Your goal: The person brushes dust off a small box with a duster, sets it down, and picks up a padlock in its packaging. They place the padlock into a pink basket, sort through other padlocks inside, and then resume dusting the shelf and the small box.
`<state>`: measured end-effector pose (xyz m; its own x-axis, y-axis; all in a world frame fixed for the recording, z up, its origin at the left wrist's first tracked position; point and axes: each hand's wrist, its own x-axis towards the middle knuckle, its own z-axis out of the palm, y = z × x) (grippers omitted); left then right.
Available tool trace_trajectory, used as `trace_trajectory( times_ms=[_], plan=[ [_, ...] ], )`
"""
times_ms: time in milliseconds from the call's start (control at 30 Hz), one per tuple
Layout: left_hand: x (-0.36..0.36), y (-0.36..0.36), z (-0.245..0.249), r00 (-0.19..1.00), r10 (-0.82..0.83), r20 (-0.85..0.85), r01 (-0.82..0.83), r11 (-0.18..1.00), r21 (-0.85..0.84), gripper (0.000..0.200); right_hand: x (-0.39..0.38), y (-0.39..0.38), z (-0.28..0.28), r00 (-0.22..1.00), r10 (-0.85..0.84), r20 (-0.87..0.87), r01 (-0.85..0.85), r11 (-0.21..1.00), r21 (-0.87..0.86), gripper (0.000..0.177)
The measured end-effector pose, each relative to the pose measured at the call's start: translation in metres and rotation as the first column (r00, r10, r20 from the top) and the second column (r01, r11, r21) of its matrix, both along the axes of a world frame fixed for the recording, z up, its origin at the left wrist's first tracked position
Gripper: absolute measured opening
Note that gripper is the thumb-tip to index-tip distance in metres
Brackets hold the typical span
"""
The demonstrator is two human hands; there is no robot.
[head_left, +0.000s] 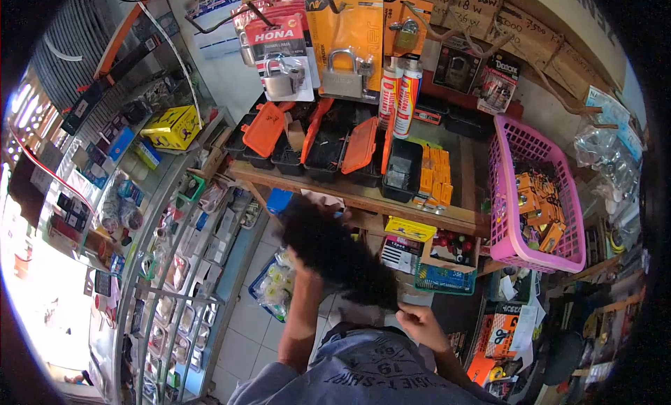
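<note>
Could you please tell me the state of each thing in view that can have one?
black bag, held up, blurred, lower corner pinched by right hand
orange lids, flipped open on the black bins
padlocks, shackles shut, hanging in packs
pink basket, partly filled with orange packs
sealant tubes, upright

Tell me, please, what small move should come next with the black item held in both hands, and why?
Probably draw the hands apart to spread it out. What looks like a black bag is bunched and blurred between them. The left hand grips its upper end and the right hand pinches its lower edge.
</note>
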<state>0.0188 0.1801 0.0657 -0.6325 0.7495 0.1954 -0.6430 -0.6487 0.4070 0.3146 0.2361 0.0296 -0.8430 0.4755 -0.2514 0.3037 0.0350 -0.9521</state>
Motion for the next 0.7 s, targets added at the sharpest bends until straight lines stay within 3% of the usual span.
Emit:
trace_trajectory(
  times_ms=[33,67,100,167,200,267,333,367,433,467,500,533,567,633,667,700],
  plan=[
    [0.008,0.001,0.005,0.991,-0.125,-0.047,0.131,0.978,0.16,0.05,-0.008,-0.004,0.004,0.998,-0.056,0.001,0.056,0.997,-0.052,0.046],
    [0.01,0.007,0.004,0.978,-0.017,0.207,0.023,0.999,-0.022,0.051,-0.012,-0.005,0.007,0.993,-0.114,0.004,0.114,0.988,-0.101,0.046],
    [0.015,0.011,0.001,0.978,-0.026,0.206,0.031,0.999,-0.022,0.051,-0.011,-0.001,0.007,0.992,-0.122,0.003,0.122,0.987,-0.1,0.046],
    [0.024,0.015,-0.004,0.973,0.137,-0.185,-0.171,0.968,-0.185,0.053,-0.01,0.008,0.005,0.997,0.072,0.02,-0.071,0.996,-0.055,0.048],
    [0.021,0.015,-0.003,0.973,0.133,-0.187,-0.168,0.969,-0.183,0.053,-0.01,0.009,0.007,0.998,0.068,0.018,-0.067,0.996,-0.054,0.048],
    [0.013,0.006,0.009,0.997,0.079,0.018,-0.074,0.977,-0.2,0.056,-0.01,0.009,0.011,0.99,-0.142,-0.01,0.141,0.989,-0.05,0.039],
    [0.012,0.005,0.021,0.979,0.102,0.178,-0.062,0.975,-0.215,0.06,-0.003,0.013,0.008,0.998,-0.059,0.004,0.059,0.997,-0.043,0.044],
    [0.011,0.002,0.022,0.978,0.107,0.177,-0.068,0.974,-0.216,0.06,0.001,0.017,0.007,1.0,0.019,0.016,-0.018,0.999,-0.035,0.049],
    [0.008,-0.001,0.024,0.995,-0.097,0.03,0.096,0.995,0.038,0.061,0.005,0.025,0.008,0.999,-0.027,0.026,0.027,0.999,0.017,0.048],
    [0.008,0.0,0.024,0.995,-0.097,0.03,0.096,0.995,0.037,0.061,0.006,0.027,0.008,0.996,-0.078,0.037,0.075,0.995,0.069,0.047],
    [0.01,0.004,0.024,0.992,0.001,0.129,0.008,0.998,-0.067,0.061,0.008,0.026,0.007,0.996,-0.078,0.04,0.075,0.995,0.067,0.047],
    [0.011,0.006,0.023,0.971,0.107,0.215,-0.07,0.982,-0.176,0.06,0.01,0.025,0.006,1.0,-0.005,0.015,0.005,1.0,0.015,0.047],
    [0.007,0.006,0.013,0.971,0.107,0.215,-0.069,0.982,-0.174,0.06,0.01,0.025,0.006,0.998,0.065,-0.017,-0.066,0.997,-0.033,0.046],
    [0.002,0.007,-0.002,0.988,-0.109,-0.112,0.114,0.993,0.041,0.058,0.009,0.028,0.01,1.0,0.012,0.019,-0.012,1.0,0.013,0.046],
    [0.006,0.004,0.006,0.998,-0.064,0.017,0.062,0.995,0.081,0.058,0.01,0.029,0.011,0.998,-0.04,0.057,0.037,0.998,0.058,0.046],
    [0.005,0.005,0.006,0.968,0.139,0.208,-0.101,0.978,-0.18,0.06,0.011,0.028,0.011,0.997,-0.04,0.059,0.036,0.998,0.056,0.046]
  ],
)
